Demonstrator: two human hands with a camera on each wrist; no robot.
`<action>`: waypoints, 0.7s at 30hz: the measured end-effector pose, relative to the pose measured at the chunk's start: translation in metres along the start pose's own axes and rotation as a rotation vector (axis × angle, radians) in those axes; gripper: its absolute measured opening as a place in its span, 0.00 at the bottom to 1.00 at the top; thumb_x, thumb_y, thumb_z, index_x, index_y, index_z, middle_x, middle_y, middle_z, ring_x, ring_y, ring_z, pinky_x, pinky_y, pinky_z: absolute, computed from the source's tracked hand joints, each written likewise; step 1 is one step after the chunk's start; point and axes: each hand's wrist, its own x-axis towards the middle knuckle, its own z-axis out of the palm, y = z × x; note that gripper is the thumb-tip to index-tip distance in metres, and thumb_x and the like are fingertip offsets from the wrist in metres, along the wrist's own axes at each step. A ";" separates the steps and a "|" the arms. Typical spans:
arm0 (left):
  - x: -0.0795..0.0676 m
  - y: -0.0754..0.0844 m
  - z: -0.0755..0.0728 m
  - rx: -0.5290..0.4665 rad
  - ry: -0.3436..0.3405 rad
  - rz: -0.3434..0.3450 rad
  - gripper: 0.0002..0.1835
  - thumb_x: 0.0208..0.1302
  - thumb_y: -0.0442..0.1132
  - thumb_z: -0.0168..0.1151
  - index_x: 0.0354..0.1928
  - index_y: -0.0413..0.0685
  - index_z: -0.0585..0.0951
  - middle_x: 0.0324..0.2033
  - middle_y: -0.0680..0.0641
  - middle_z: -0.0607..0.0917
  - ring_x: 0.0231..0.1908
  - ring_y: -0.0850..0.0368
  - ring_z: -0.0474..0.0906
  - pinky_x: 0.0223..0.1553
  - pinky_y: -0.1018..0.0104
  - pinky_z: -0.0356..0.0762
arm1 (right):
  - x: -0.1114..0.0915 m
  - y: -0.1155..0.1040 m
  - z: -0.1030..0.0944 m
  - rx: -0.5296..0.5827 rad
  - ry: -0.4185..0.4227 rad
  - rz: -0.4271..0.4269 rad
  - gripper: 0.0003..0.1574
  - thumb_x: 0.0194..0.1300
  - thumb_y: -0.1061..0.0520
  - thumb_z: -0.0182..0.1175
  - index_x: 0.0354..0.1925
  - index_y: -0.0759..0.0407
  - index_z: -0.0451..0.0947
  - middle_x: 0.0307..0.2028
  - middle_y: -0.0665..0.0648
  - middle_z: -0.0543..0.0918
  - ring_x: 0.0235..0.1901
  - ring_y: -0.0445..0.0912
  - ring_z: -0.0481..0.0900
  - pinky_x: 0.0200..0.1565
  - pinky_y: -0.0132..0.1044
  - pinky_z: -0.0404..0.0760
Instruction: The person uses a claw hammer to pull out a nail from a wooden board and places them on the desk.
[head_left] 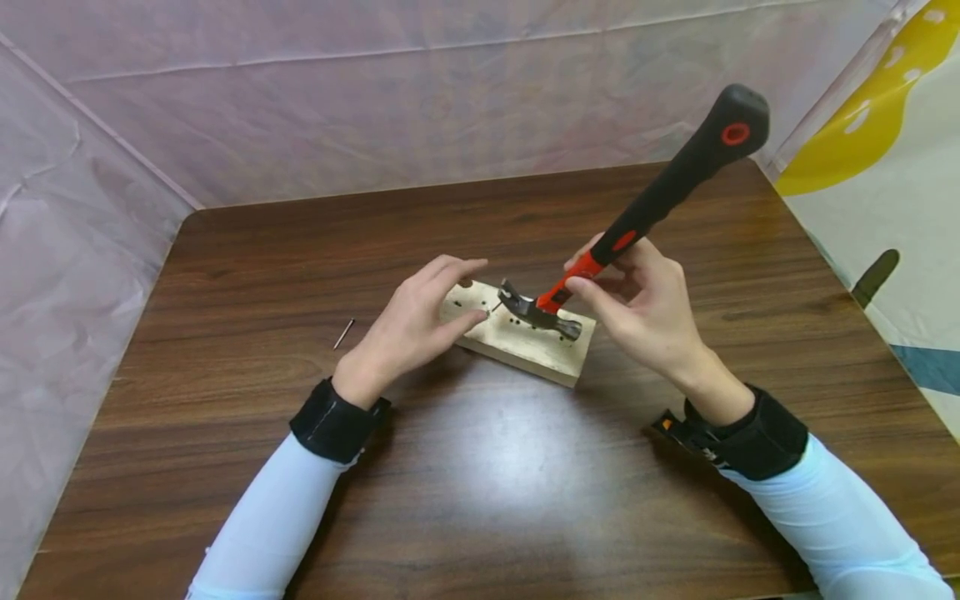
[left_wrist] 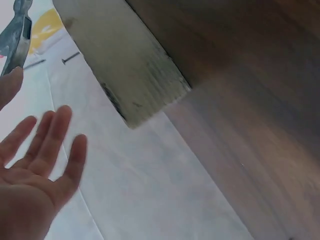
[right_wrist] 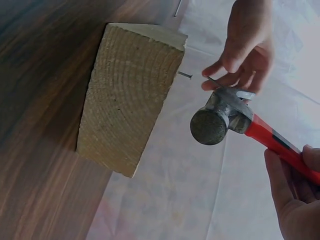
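Note:
My right hand (head_left: 637,304) grips a claw hammer (head_left: 667,187) by the red neck just above its head, the black handle slanting up and away to the right. The metal head (right_wrist: 215,117) hangs over a pale wooden block (head_left: 525,346) dotted with dark holes, claw towards the left. A thin nail (right_wrist: 212,80) sticks out from the claw. My left hand (head_left: 420,312) is at the block's left end, fingers spread and relaxed, its thumb right by the claw. Another nail (right_wrist: 185,75) stands out of the block's top face.
A loose nail (head_left: 344,333) lies on the brown wooden table (head_left: 247,400), left of my left hand. Pale sheeting (head_left: 360,108) hangs along the table's far edge and left side. A patterned sheet with yellow (head_left: 862,142) hangs at the right.

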 end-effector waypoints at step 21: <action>0.007 0.012 0.005 -0.097 0.055 0.178 0.24 0.55 0.25 0.72 0.56 0.36 0.79 0.43 0.48 0.83 0.38 0.58 0.81 0.42 0.72 0.75 | -0.002 0.008 0.001 0.014 -0.032 -0.010 0.22 0.53 0.82 0.64 0.46 0.76 0.71 0.40 0.61 0.83 0.40 0.45 0.83 0.37 0.42 0.81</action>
